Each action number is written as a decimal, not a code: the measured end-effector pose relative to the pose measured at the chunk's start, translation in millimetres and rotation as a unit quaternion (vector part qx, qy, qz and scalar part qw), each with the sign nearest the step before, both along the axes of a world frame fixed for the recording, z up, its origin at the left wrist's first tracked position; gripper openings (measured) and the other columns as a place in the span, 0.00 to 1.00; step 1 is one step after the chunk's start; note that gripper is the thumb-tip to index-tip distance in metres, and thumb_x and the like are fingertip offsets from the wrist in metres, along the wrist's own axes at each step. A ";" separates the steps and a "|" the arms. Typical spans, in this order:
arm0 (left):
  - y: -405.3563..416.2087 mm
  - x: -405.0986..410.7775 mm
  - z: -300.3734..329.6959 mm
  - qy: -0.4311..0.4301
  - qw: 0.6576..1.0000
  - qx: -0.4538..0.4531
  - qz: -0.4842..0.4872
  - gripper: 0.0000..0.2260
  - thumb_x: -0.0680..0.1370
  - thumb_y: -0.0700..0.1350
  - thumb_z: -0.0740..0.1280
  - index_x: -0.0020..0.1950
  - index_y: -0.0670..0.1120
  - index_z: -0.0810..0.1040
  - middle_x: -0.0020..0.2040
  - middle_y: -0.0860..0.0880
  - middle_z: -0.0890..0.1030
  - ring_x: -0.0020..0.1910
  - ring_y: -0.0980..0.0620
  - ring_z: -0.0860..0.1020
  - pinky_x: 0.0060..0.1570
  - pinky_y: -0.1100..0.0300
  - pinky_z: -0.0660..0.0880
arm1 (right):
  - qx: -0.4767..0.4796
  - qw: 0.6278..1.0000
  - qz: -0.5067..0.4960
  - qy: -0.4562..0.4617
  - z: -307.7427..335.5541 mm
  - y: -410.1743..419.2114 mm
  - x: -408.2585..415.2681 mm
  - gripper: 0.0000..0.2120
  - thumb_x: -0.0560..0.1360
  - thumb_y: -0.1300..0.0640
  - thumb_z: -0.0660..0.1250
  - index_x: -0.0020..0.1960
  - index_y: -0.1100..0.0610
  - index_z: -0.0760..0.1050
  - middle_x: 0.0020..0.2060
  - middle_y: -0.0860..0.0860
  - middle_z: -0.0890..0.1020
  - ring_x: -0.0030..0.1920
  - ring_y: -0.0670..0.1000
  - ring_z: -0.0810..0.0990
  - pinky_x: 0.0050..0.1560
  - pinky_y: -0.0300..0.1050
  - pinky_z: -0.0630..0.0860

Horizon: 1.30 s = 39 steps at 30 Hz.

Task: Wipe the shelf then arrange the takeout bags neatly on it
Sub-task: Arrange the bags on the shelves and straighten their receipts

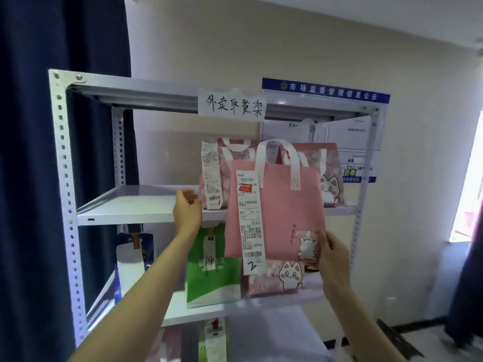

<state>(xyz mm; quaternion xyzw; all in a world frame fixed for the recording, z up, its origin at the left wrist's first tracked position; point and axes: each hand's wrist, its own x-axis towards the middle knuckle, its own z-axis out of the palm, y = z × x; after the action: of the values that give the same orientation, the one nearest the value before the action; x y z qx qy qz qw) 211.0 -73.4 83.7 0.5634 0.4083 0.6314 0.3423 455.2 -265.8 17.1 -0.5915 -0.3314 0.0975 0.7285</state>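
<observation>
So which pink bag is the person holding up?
The plain pink bag with receipt number 2, pinched at its lower corner by the right hand. It hangs in front of the shelf; the other pink bags sit on shelves.

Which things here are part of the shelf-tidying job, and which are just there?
Part of the job:
- shelf
- pink bag, pinched by right hand
- patterned bags
- green bag
- left hand

Just there:
- blue curtain
- wall notice board
</observation>
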 end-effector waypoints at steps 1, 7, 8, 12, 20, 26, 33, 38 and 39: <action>12.6 1.7 2.8 0.010 1.000 0.002 0.006 0.11 0.83 0.39 0.64 0.65 0.42 0.72 0.58 0.50 0.77 0.55 0.51 0.76 0.47 0.64 0.73 | 0.005 1.000 -0.002 0.003 -1.1 7.3 1.5 0.14 0.85 0.52 0.61 0.50 0.59 0.80 0.45 0.60 0.84 0.43 0.59 0.85 0.30 0.47 0.82; 70.0 18.3 10.9 0.023 0.999 -0.020 -0.025 0.16 0.83 0.44 0.66 0.69 0.43 0.68 0.59 0.47 0.76 0.51 0.51 0.78 0.36 0.66 0.74 | 0.019 1.000 -0.007 0.003 -7.9 36.8 8.3 0.14 0.85 0.52 0.60 0.49 0.60 0.79 0.45 0.60 0.83 0.41 0.57 0.85 0.29 0.43 0.81; 75.9 21.5 10.9 0.027 0.999 -0.026 -0.029 0.18 0.83 0.45 0.66 0.70 0.43 0.67 0.59 0.47 0.76 0.50 0.51 0.78 0.36 0.66 0.74 | 0.019 1.000 -0.007 -0.001 -9.8 39.5 10.1 0.14 0.85 0.53 0.60 0.49 0.60 0.79 0.45 0.61 0.83 0.41 0.57 0.84 0.29 0.43 0.81; 94.8 31.6 3.6 0.052 0.998 -0.024 -0.036 0.13 0.81 0.49 0.70 0.61 0.46 0.72 0.55 0.50 0.79 0.48 0.50 0.80 0.41 0.60 0.78 | 0.012 1.000 0.009 -0.002 -20.1 45.7 18.9 0.14 0.84 0.53 0.61 0.48 0.60 0.80 0.45 0.63 0.84 0.44 0.67 0.85 0.38 0.64 0.84; 96.3 12.1 6.6 0.025 1.000 -0.004 0.018 0.03 0.81 0.42 0.68 0.51 0.44 0.75 0.50 0.47 0.82 0.47 0.48 0.83 0.44 0.52 0.84 | -0.001 0.999 0.033 -0.012 -13.9 51.2 17.0 0.15 0.84 0.52 0.62 0.47 0.62 0.79 0.45 0.66 0.82 0.44 0.70 0.83 0.36 0.70 0.82; 87.0 -49.6 2.3 0.018 0.995 0.016 0.095 0.02 0.82 0.36 0.65 0.51 0.42 0.73 0.48 0.48 0.78 0.42 0.51 0.77 0.35 0.65 0.71 | 0.029 0.995 0.090 0.015 -5.7 61.2 -3.7 0.13 0.84 0.54 0.62 0.48 0.60 0.80 0.47 0.66 0.83 0.43 0.63 0.84 0.41 0.70 0.83; 95.9 -130.5 -5.7 0.027 0.986 0.019 0.165 0.03 0.81 0.36 0.65 0.49 0.42 0.72 0.49 0.45 0.79 0.47 0.45 0.77 0.40 0.57 0.69 | 0.019 0.995 0.092 -0.020 -2.0 83.7 -32.8 0.13 0.84 0.48 0.62 0.44 0.45 0.82 0.40 0.50 0.86 0.45 0.62 0.86 0.40 0.67 0.83; 103.6 -163.6 -6.5 0.031 0.979 0.022 0.199 0.02 0.82 0.36 0.65 0.52 0.39 0.72 0.50 0.45 0.79 0.46 0.47 0.76 0.40 0.58 0.70 | 0.017 0.996 0.085 -0.021 -3.8 100.0 -45.5 0.12 0.83 0.46 0.62 0.49 0.48 0.82 0.44 0.53 0.86 0.46 0.59 0.86 0.44 0.67 0.84; 105.2 -167.7 -5.8 0.028 0.979 0.019 0.203 0.02 0.82 0.36 0.64 0.53 0.40 0.72 0.49 0.45 0.78 0.45 0.47 0.76 0.40 0.58 0.72 | 0.015 0.996 0.088 -0.024 -3.2 102.2 -47.4 0.13 0.83 0.45 0.61 0.50 0.49 0.81 0.44 0.54 0.86 0.46 0.59 0.86 0.44 0.67 0.84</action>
<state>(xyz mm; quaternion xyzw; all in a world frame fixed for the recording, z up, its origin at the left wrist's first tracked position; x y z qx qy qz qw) 43.3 31.8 77.9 0.4924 0.5117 0.6795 0.1843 407.8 -163.6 14.0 -0.5514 -0.4011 0.1423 0.7175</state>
